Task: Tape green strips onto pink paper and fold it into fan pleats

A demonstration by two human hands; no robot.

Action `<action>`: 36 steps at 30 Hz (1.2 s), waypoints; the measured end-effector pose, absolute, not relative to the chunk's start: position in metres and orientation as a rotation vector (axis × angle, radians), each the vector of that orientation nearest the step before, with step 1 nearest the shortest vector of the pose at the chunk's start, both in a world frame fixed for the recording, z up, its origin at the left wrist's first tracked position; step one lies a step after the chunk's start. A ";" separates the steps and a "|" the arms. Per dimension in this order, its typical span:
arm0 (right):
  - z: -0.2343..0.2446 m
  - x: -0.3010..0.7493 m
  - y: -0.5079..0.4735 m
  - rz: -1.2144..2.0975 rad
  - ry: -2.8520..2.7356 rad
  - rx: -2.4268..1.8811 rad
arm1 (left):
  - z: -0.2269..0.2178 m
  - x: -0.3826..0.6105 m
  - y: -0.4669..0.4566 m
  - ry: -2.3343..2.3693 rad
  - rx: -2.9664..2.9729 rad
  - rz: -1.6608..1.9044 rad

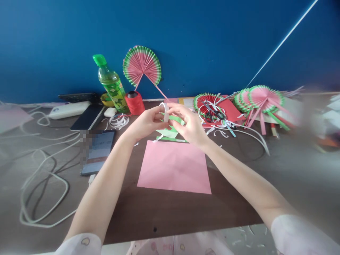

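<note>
My left hand point(147, 122) and my right hand point(188, 124) meet above the dark table, both pinching a small white roll of tape point(164, 110) held upright between the fingertips. A thin white strip hangs down from it. Below the hands lies a pink sheet of paper point(174, 167), flat on the table. Green paper pieces point(170, 132) lie just behind the pink sheet, partly hidden by my hands.
A green bottle point(111, 84), a red thread spool point(135, 102) and a pink-green paper fan point(142, 66) stand by the blue wall. More fans point(261, 97), scissors point(214, 114) and paper strips lie at the right. A phone point(97, 151), a tablet point(89, 117) and white cables point(39, 177) lie left.
</note>
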State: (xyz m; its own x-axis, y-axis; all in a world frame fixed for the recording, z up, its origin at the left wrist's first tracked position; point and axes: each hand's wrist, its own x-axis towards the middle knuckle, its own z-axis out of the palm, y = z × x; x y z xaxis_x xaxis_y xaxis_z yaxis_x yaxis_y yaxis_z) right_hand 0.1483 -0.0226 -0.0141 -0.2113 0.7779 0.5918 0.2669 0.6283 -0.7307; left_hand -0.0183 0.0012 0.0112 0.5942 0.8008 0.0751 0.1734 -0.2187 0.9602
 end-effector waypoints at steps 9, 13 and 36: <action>-0.014 0.149 -0.023 0.841 -1.634 -0.802 | 0.012 -0.017 -0.001 0.813 1.728 0.708; -0.014 0.150 -0.021 0.760 -1.642 -0.823 | 0.013 -0.015 -0.001 0.839 1.709 0.692; -0.002 0.159 -0.019 0.692 -1.609 -1.042 | -0.001 0.004 -0.004 0.839 1.498 0.690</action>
State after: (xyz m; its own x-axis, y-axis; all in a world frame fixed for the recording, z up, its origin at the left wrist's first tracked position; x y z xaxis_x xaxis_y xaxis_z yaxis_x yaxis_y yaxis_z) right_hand 0.1587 -0.0186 -0.0017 -0.0711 0.8885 0.4534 0.2822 0.4539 -0.8452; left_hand 0.0038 -0.0035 -0.0006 0.5605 0.8266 -0.0507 0.1100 -0.0137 0.9938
